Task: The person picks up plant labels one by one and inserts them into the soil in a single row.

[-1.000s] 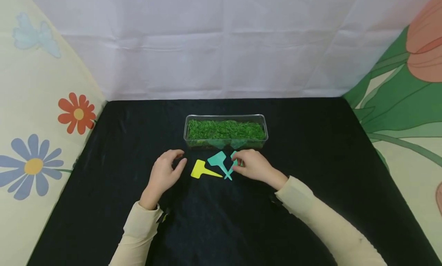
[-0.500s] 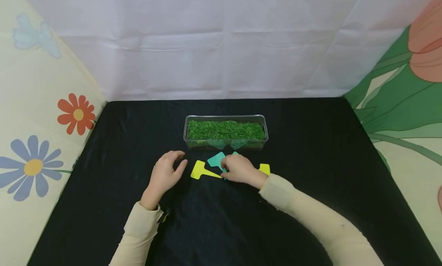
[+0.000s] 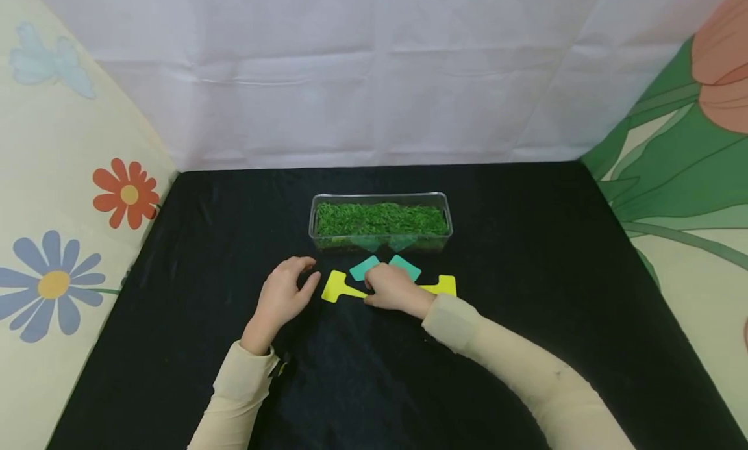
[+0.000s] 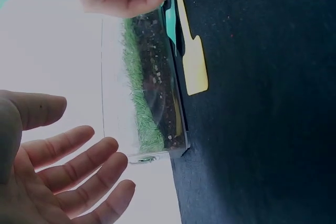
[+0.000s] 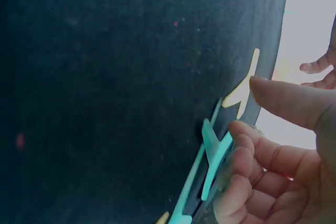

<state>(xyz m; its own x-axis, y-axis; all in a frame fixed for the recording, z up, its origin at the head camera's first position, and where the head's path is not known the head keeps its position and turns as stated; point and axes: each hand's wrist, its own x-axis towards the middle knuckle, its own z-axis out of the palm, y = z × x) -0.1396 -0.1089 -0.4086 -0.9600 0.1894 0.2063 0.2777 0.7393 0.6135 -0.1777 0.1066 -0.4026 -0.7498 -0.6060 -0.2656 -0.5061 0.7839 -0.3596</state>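
Observation:
Several T-shaped plant labels lie on the black cloth. A yellow label (image 3: pixel 334 286) is on the left, its stem reaching toward my right fingers. Two teal labels, a left one (image 3: pixel 364 269) and a right one (image 3: pixel 407 266), lie in the middle, their stems hidden by my right hand (image 3: pixel 399 287). A second yellow label (image 3: pixel 445 285) shows partly behind that wrist. In the right wrist view my thumb and index finger stand apart, close to a teal label (image 5: pixel 212 148), and seem to pinch nothing. My left hand (image 3: pixel 284 287) rests with loose fingers left of the yellow label, holding nothing.
A clear rectangular tub (image 3: pixel 381 242) of green grass over dark soil stands just behind the labels. Black cloth (image 3: pixel 526 242) covers the table. A white cloth backdrop (image 3: pixel 374 80) hangs behind, with flower-patterned panels on both sides.
My right hand has moved left from the right teal label across the stems toward the left yellow label, uncovering the right teal and right yellow labels. My left hand has barely moved.

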